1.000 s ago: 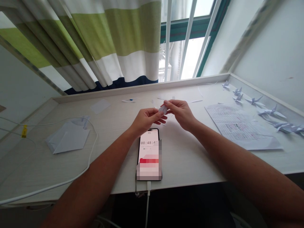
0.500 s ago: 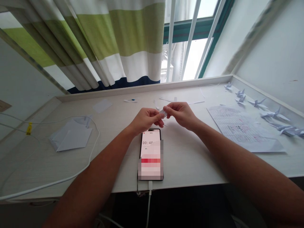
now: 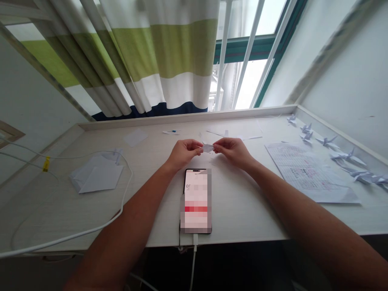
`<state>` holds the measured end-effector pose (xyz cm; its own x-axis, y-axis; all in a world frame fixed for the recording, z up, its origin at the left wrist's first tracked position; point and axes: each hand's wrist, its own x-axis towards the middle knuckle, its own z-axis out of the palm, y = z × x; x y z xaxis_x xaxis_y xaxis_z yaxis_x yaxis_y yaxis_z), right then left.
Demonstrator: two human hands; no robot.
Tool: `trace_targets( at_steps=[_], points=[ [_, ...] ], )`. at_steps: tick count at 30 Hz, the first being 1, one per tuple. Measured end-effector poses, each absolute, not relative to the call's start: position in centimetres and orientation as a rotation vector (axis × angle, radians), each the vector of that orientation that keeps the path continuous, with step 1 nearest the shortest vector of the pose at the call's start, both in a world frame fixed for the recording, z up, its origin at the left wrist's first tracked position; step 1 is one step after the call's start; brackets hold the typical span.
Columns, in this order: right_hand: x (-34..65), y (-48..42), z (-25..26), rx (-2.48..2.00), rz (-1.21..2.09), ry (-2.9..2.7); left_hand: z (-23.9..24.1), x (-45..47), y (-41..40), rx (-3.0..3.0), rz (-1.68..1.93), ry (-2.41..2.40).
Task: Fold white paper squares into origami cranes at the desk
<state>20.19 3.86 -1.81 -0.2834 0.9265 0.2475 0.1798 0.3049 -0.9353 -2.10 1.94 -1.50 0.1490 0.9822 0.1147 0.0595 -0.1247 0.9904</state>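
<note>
A small folded piece of white paper [image 3: 207, 148] is held between my two hands, above the desk and just beyond the phone. My left hand [image 3: 185, 153] pinches its left end between thumb and fingers. On the right end, my right hand [image 3: 233, 150] has a like pinch. The exact folds are too small to make out. Below the hands lies a phone [image 3: 197, 202] with a lit, partly blurred screen. Several folded paper cranes [image 3: 327, 140] stand in a row along the desk's right side.
Written sheets [image 3: 306, 171] lie right of my right forearm. Loose white paper [image 3: 100, 173] is stacked at left, with another sheet [image 3: 136, 138] behind it. A white cable [image 3: 127, 194] loops past my left forearm. Paper strips [image 3: 253, 137] lie near the back, before the curtain [image 3: 182, 48].
My hands have drawn slightly apart, so more of the folded paper shows between them. The whole view has shifted a little.
</note>
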Motion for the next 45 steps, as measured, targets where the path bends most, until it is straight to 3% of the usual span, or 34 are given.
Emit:
trace_targets(
  at_steps=[7, 11, 17, 29, 45],
  points=[
    [19.8, 3.8, -2.4, -1.139, 0.606, -2.005, -2.9, -3.0, 2.6, 1.688, 1.032, 1.322],
    [19.3, 3.7, -2.4, -0.978, 0.332, -2.252, -3.1, -3.4, 2.8, 1.988, 0.929, 1.482],
    [18.5, 4.1, -2.1, -0.890, 0.350, -2.540, -2.9, -3.5, 2.7, 2.288, 0.771, 1.400],
    [17.7, 5.6, -2.2, -0.797, 0.376, -2.583, -1.4, -4.7, 3.7, 2.573, 0.497, 1.263],
    [17.7, 5.3, -2.9, -0.849, 0.479, -2.492, -3.4, -5.4, 2.8, 2.485, 0.762, 1.196]
  ],
)
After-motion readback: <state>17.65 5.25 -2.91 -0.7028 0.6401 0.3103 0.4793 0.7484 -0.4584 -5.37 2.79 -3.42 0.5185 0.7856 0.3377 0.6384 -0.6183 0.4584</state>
